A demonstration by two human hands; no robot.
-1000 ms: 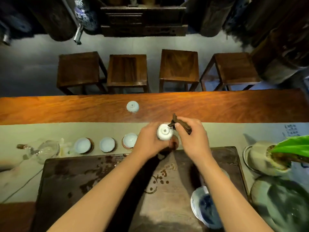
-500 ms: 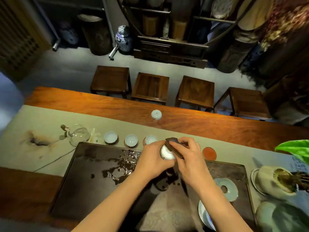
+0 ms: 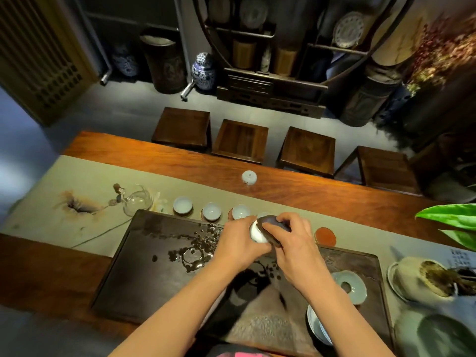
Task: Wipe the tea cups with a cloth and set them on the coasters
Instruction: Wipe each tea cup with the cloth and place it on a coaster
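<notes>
Tea cup point(image 3: 256, 231): centre of frame, above the dark tea tray point(image 3: 154, 274); small, thin porcelain, probably light, slippery, fragile.
Left hand point(image 3: 238, 243): closed around the cup wall, a good place to hold.
Right hand point(image 3: 296, 243): pinching a dark cloth point(image 3: 273, 222) against the cup.
Hidden: cup rim and inside, behind the cloth.
Coasters: 1 free red coaster point(image 3: 325, 235), right of the hands; 3 cups point(image 3: 211, 211) stand left, coasters hardly visible.

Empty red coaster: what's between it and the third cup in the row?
In the head view, both hands: the left hand holds a white cup while the right hand presses a dark cloth on it, between the red coaster and third cup.
</notes>
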